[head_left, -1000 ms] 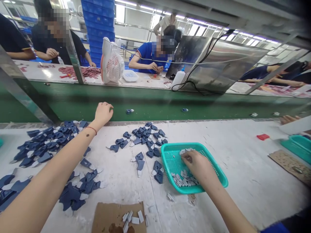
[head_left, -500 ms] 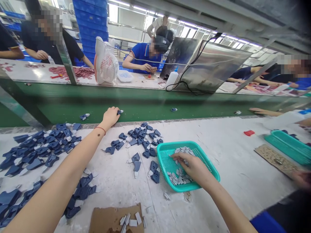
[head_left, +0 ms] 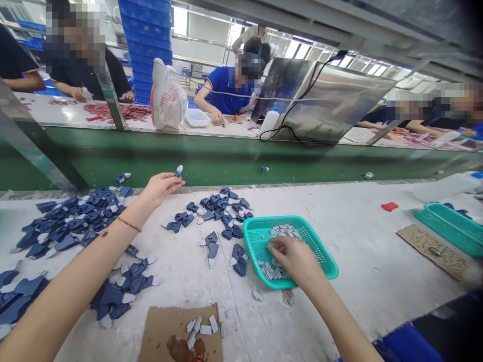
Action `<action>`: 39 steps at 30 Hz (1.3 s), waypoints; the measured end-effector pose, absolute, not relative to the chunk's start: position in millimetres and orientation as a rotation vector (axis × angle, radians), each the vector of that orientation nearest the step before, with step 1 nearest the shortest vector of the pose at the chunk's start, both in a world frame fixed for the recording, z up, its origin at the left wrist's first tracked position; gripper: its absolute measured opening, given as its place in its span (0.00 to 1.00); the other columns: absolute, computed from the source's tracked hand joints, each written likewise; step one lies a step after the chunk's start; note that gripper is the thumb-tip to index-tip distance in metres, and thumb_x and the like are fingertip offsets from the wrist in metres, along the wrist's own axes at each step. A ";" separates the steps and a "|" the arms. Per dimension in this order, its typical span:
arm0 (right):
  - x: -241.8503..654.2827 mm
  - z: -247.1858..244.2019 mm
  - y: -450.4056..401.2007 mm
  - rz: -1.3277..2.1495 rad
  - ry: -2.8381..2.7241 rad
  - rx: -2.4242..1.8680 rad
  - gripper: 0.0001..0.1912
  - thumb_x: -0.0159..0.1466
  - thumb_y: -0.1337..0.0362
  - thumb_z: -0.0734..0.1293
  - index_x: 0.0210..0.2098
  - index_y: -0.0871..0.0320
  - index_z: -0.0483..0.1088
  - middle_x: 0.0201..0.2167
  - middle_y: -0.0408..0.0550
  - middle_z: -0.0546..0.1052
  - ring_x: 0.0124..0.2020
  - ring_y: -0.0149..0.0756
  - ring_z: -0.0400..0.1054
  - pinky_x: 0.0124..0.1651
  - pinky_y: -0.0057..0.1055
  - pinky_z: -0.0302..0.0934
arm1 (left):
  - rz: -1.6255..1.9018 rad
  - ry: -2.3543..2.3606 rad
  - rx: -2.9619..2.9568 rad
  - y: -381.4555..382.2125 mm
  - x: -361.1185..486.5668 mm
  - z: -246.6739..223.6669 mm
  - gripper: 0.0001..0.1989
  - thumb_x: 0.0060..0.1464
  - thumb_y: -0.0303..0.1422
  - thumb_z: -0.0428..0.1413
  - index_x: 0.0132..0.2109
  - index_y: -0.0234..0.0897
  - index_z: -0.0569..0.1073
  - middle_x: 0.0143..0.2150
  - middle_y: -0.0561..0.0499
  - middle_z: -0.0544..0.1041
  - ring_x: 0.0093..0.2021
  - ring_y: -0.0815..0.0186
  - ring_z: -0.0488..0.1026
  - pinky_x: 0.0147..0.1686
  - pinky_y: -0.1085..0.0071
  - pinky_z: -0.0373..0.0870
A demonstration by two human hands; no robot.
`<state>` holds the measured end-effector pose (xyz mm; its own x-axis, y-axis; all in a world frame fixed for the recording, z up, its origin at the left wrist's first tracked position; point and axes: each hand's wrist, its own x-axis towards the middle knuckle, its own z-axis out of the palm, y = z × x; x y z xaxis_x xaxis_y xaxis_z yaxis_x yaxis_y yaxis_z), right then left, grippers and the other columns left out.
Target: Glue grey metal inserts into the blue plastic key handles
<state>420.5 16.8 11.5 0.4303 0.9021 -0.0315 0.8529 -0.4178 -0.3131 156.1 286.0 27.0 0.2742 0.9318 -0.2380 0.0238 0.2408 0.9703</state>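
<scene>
Over the near edge of the green belt, my left hand [head_left: 161, 188] pinches a small dark blue plastic part with a white tip [head_left: 178, 171], tip upward. My right hand [head_left: 296, 257] reaches into a teal plastic basket [head_left: 328, 251] holding small grey-white pieces [head_left: 287, 231]. Its fingers are bent together above the pieces; whatever is between them is too small to make out. Between my hands lies a loose group of blue parts with white tips [head_left: 217, 206]. A larger pile of the same parts [head_left: 71, 218] spreads beneath and beside my left forearm.
Brown cardboard [head_left: 162, 327] with several grey-white pieces and a wet brown stain lies at the front. Single parts ride on the green belt [head_left: 219, 168]. On the right are a red piece [head_left: 390, 206] and another teal basket [head_left: 453, 229]. Co-workers sit across the belt.
My left hand has lifted the blue part from the belt and drawn it back, turning it upright. Other parts on the belt have shifted left. My right hand stays in the basket.
</scene>
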 end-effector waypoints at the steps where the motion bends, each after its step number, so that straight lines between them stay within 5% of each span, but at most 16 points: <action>1: 418.6 10.9 18.6 0.277 -1.534 -2.443 0.09 0.60 0.65 0.65 0.35 0.58 0.78 0.31 0.52 0.82 0.34 0.45 0.77 0.38 0.36 0.69 | 0.824 1.068 1.084 276.6 152.0 30.6 0.01 0.59 0.22 0.57 0.38 0.29 0.73 0.42 0.46 0.79 0.39 0.66 0.79 0.37 0.70 0.78; 4: 415.3 11.3 21.1 0.270 -1.552 -2.446 0.10 0.59 0.68 0.64 0.35 0.58 0.78 0.31 0.52 0.82 0.35 0.46 0.77 0.40 0.37 0.69 | 0.753 0.992 0.966 247.4 139.4 40.3 0.07 0.55 0.20 0.59 0.31 0.31 0.70 0.43 0.41 0.81 0.35 0.66 0.80 0.30 0.76 0.77; 8: 415.2 15.1 18.4 0.298 -1.572 -2.414 0.10 0.59 0.66 0.65 0.35 0.57 0.78 0.30 0.50 0.82 0.34 0.44 0.78 0.38 0.35 0.70 | 0.665 0.947 0.910 209.3 124.3 49.5 0.07 0.52 0.21 0.62 0.40 0.31 0.76 0.46 0.41 0.81 0.28 0.70 0.79 0.19 0.80 0.71; 16: 418.0 15.7 13.4 0.320 -1.573 -2.365 0.08 0.60 0.63 0.66 0.36 0.57 0.77 0.31 0.50 0.83 0.34 0.43 0.78 0.38 0.33 0.71 | 0.584 0.884 0.820 141.4 97.9 59.8 0.09 0.62 0.24 0.53 0.44 0.32 0.78 0.49 0.42 0.80 0.41 0.61 0.82 0.39 0.72 0.79; 25: 415.7 18.1 19.9 0.273 -1.576 -2.313 0.04 0.55 0.65 0.67 0.26 0.55 0.75 0.25 0.48 0.81 0.30 0.44 0.77 0.34 0.36 0.70 | 0.642 0.854 0.825 81.0 63.7 44.5 0.12 0.51 0.34 0.65 0.43 0.37 0.79 0.47 0.45 0.80 0.39 0.63 0.80 0.28 0.78 0.73; 32: 345.7 47.9 -15.5 0.307 -1.612 -2.119 0.11 0.63 0.54 0.64 0.37 0.54 0.74 0.36 0.51 0.80 0.37 0.44 0.75 0.37 0.36 0.70 | 0.753 1.012 0.844 38.2 37.7 16.9 0.11 0.49 0.38 0.65 0.40 0.41 0.79 0.50 0.48 0.78 0.39 0.65 0.76 0.39 0.74 0.75; 39: 245.7 60.3 -46.4 0.847 -2.019 -1.773 0.06 0.66 0.69 0.62 0.34 0.54 0.68 0.34 0.46 0.75 0.37 0.36 0.72 0.37 0.31 0.66 | 0.737 1.040 0.792 8.2 20.9 -3.2 0.11 0.51 0.40 0.64 0.41 0.42 0.78 0.40 0.50 0.81 0.40 0.64 0.76 0.41 0.74 0.73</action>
